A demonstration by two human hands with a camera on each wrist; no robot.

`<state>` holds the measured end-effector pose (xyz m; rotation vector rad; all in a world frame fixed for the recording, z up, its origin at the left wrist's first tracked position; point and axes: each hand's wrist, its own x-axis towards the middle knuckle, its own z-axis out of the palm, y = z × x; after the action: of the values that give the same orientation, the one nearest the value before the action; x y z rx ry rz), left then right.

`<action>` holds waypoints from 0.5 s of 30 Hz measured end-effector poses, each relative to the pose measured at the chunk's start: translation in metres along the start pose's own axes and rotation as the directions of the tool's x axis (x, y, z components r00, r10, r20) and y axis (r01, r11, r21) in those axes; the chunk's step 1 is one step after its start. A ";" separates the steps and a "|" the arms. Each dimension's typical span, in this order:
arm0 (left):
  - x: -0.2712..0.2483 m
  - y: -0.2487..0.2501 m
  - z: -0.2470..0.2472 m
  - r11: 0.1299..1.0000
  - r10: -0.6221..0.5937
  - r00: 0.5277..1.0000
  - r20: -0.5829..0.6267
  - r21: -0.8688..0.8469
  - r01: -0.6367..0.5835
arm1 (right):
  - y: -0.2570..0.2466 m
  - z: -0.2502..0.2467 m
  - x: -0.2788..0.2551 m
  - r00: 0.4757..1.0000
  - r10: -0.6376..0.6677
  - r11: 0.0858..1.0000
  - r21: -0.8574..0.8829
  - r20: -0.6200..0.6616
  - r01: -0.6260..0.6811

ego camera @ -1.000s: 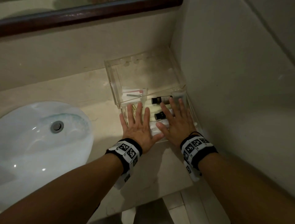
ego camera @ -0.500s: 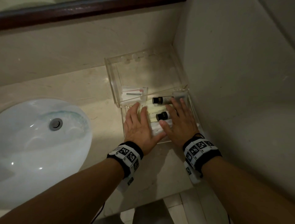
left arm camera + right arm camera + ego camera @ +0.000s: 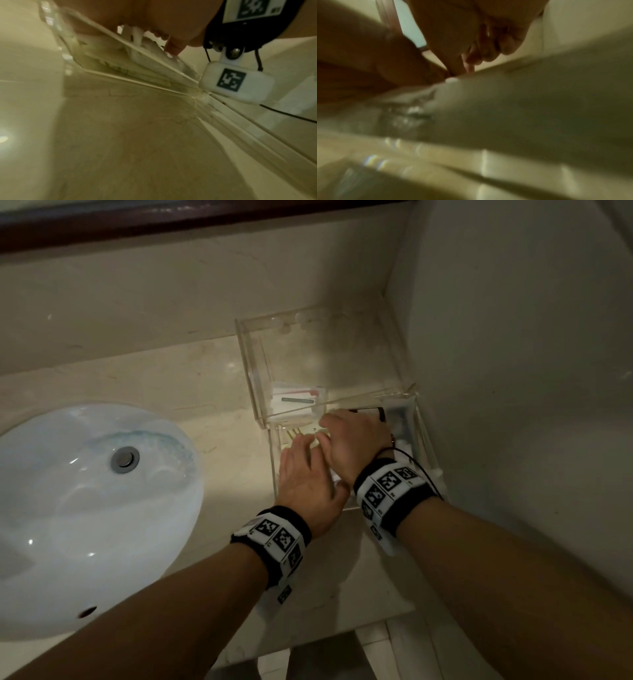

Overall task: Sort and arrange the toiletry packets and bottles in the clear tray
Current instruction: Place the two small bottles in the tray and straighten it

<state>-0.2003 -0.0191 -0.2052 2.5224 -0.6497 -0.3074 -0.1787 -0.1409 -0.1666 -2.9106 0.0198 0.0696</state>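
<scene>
Here our left hand (image 3: 305, 474) lies flat with relaxed fingers on the white packets (image 3: 150, 54) inside the clear tray (image 3: 274, 467), beside the washbasin (image 3: 85, 508). Our right hand (image 3: 356, 440) curls over them; whether it grasps anything, we cannot tell.

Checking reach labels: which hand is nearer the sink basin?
Left. The left hand lies at the clear tray's sink-side edge, closer to the sink basin; the right hand is farther in, toward the wall.
</scene>
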 end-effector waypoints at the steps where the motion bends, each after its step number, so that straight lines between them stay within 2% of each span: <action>1: 0.000 0.000 -0.001 1.000 0.002 1.000 0.001 -0.010 -0.002 | -0.001 0.001 0.003 1.000 0.012 1.000 -0.026 0.023 -0.011; 10: 0.002 -0.005 0.001 0.998 -0.009 1.000 0.009 -0.054 0.009 | -0.002 0.012 0.011 0.993 0.111 0.993 -0.050 0.035 -0.109; 15: 0.001 -0.003 0.001 0.996 -0.030 1.000 -0.001 -0.080 0.030 | -0.004 0.012 0.012 0.992 0.115 0.993 -0.006 -0.048 -0.115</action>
<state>-0.1986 -0.0174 -0.2082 2.4577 -0.5875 -0.3349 -0.1668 -0.1347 -0.1779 -2.9169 0.1954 0.0204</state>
